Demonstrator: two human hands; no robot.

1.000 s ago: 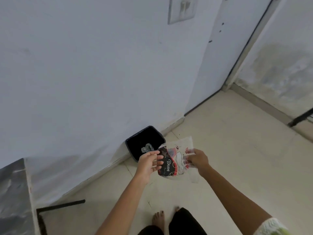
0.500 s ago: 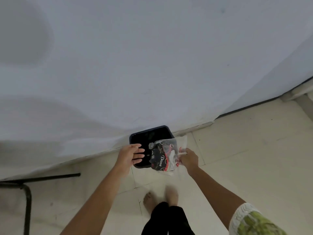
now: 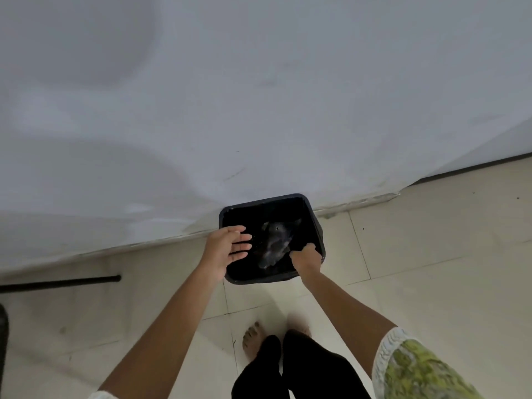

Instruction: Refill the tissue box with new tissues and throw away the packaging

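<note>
While your open left hand [image 3: 230, 249] hovers at the square black plastic bin [image 3: 315, 223] against the wall, your right hand [image 3: 305, 259] pinches the crumpled clear wrapper [image 3: 272, 244] inside it: let go, then withdraw.

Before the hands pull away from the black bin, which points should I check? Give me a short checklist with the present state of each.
1. Packaging is inside the black bin: ok, a crumpled, blurred shape lies within it.
2. Left hand is empty: ok, fingers spread open over the bin.
3. Right hand has released the packaging: cannot tell, its fingers curl down at the rim.
4. Bin stands upright against the wall: ok.
5. No packaging on the floor around the bin: ok.
</note>
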